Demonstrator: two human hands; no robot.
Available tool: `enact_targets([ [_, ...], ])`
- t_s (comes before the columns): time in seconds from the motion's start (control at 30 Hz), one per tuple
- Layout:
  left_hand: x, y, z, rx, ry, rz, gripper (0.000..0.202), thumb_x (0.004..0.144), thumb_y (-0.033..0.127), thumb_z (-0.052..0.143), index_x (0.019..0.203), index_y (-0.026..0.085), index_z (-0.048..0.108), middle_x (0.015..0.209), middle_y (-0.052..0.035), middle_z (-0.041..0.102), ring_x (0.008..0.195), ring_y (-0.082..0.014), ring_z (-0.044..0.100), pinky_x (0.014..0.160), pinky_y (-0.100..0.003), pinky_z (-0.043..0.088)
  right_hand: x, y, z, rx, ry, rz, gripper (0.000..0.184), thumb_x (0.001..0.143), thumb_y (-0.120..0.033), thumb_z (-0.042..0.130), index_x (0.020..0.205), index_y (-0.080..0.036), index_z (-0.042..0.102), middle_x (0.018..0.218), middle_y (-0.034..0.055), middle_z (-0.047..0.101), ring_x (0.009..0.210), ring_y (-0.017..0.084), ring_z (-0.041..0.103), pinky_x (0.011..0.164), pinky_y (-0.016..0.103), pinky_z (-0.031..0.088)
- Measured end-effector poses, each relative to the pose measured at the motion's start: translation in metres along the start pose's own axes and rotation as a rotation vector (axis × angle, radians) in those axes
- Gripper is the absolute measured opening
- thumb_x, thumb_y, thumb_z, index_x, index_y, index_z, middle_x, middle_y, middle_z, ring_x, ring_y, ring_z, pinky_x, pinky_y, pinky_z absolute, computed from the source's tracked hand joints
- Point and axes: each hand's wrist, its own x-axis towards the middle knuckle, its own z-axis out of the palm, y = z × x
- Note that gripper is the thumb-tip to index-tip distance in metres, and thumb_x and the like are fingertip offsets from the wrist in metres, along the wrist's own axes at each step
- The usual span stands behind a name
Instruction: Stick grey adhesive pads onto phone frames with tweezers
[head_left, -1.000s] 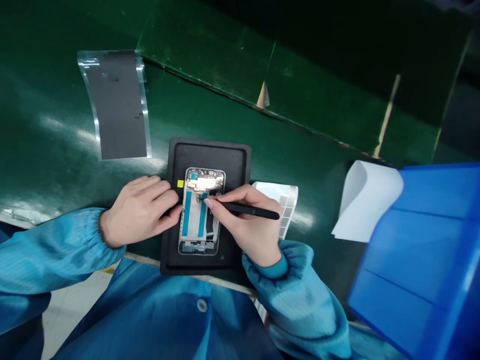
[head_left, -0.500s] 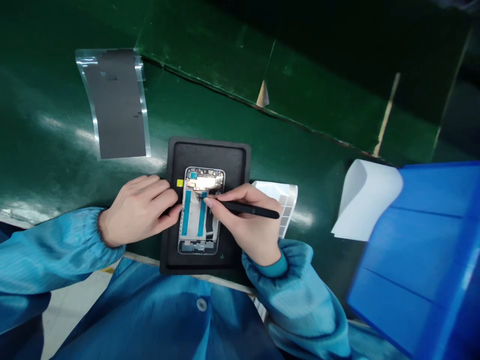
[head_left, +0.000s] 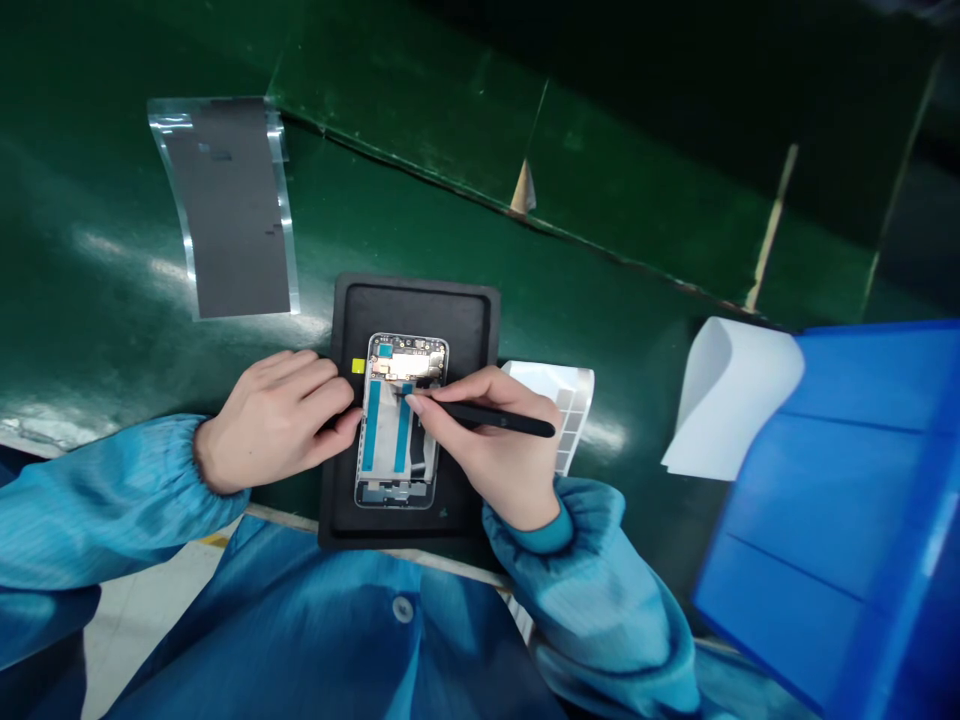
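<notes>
Opened phone (head_left: 386, 430) lies beside left fingers (head_left: 341, 437), partly beneath right fingers (head_left: 444, 426).

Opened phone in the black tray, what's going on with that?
The person's right hand grips a slim black tool, its tip just below the exposed circuit board of the opened phone. The left hand has its thumb at the phone's left edge. The phone lies in the black tray on a green table.

A glossy green tabletop (head_left: 420, 225) carries a black rectangular tray (head_left: 424, 308), a dark-grey clear-edged sheet (head_left: 234, 215) and a white grey-squared sheet (head_left: 570, 395).
</notes>
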Motion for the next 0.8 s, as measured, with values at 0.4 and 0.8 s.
enact_targets([
  [0.4, 0.0, -0.0007, -0.0018, -0.031, 0.056, 0.035, 0.015, 0.092, 0.024, 0.063, 0.101, 0.011, 0.065, 0.086, -0.0072, 0.059, 0.074, -0.0198, 0.052, 0.064, -0.035, 0.046, -0.0001, 0.0002, -0.0002, -0.004, -0.015, -0.01, 0.015, 0.079, -0.028, 0.084, 0.078, -0.021, 0.071, 0.075, 0.0006, 0.072, 0.066, 0.018, 0.069, 0.056, 0.024, 0.058],
  [0.8, 0.0009, 0.0005, -0.0033, 0.161, -0.052, 0.108, 0.031, 0.099, 0.035, 0.054, 0.122, 0.019, 0.066, 0.088, -0.0076, 0.052, 0.075, -0.0216, 0.047, 0.062, -0.034, 0.036, -0.0013, 0.0015, -0.0009, 0.006, -0.046, 0.005, 0.016, 0.08, -0.03, 0.083, 0.08, -0.021, 0.07, 0.076, 0.0005, 0.072, 0.067, 0.018, 0.069, 0.057, 0.024, 0.057],
])
